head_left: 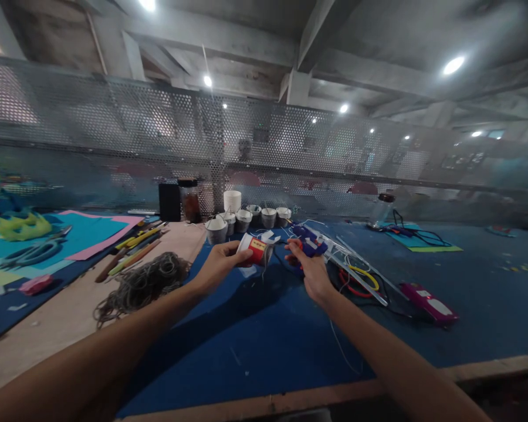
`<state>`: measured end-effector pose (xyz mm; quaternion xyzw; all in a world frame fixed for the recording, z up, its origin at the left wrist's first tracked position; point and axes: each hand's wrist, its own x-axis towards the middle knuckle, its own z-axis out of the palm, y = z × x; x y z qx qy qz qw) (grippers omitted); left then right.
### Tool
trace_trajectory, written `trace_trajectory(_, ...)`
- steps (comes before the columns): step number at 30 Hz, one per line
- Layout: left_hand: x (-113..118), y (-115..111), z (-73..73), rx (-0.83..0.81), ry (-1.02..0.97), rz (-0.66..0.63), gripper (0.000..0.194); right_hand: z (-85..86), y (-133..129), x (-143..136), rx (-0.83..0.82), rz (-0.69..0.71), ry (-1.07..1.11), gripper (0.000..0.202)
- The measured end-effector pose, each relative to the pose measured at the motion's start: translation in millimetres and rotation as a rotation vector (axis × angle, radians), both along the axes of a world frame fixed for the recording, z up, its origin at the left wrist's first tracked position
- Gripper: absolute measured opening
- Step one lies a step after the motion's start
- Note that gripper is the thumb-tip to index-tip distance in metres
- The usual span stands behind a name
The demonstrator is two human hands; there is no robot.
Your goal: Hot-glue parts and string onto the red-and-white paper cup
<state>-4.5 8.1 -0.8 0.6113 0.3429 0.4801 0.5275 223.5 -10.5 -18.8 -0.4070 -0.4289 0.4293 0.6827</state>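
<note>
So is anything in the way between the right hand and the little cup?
Nothing bulky shows between the right hand and the cup in the left hand. Grey strands hang at the cup's facing end, and a thin dark line, perhaps string or cord, shows in the gap.

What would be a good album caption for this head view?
Left hand holding a red-and-white cup, right hand at a blue glue gun, beside tangled grey cord.

Workshop: blue workbench (pixel 246 351), scissors (pixel 37 247), perforated metal screen (pixel 264 135), concrete beams.
</note>
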Motion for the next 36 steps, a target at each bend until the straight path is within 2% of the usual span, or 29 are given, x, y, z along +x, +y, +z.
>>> trace_trajectory(4,-0.1,5.3,-3.4,-0.065,-0.16,0.065,0.03,-1.5,-3.2,-3.8,-0.002,0.015,0.022,0.036)
trace_trajectory(7,0.5,6.6,-5.5,-0.087,-0.223,0.084,0.03,-1.9,-8.3,-9.1,-0.011,0.126,0.047,0.033)
trace_trajectory(11,2.9,3.7,-4.3,-0.095,-0.276,0.095,0.028,-0.5,-16.8,-16.6,-0.111,0.302,0.09,0.036)
trace_trajectory(14,4.9,1.7,-3.4,-0.081,-0.31,0.106,0.027,0.3,-21.3,-19.2,-0.163,0.383,0.111,0.037)
trace_trajectory(19,6.4,1.1,-6.6,-0.055,-0.313,0.103,0.03,-1.4,-24.5,-18.8,-0.169,0.564,0.143,0.032)
trace_trajectory(21,6.2,1.4,-8.3,-0.038,-0.293,0.102,0.03,-2.0,-24.8,-18.2,-0.151,0.597,0.149,0.031)
trace_trajectory(30,-1.5,7.1,-6.2,0.073,-0.123,0.226,0.029,7.2,-12.3,-8.0,-0.094,0.353,0.283,0.03)
trace_trajectory(36,-9.1,14.5,-5.5,0.156,-0.091,0.3,0.033,5.0,2.1,2.7,-0.02,0.163,0.259,0.029)
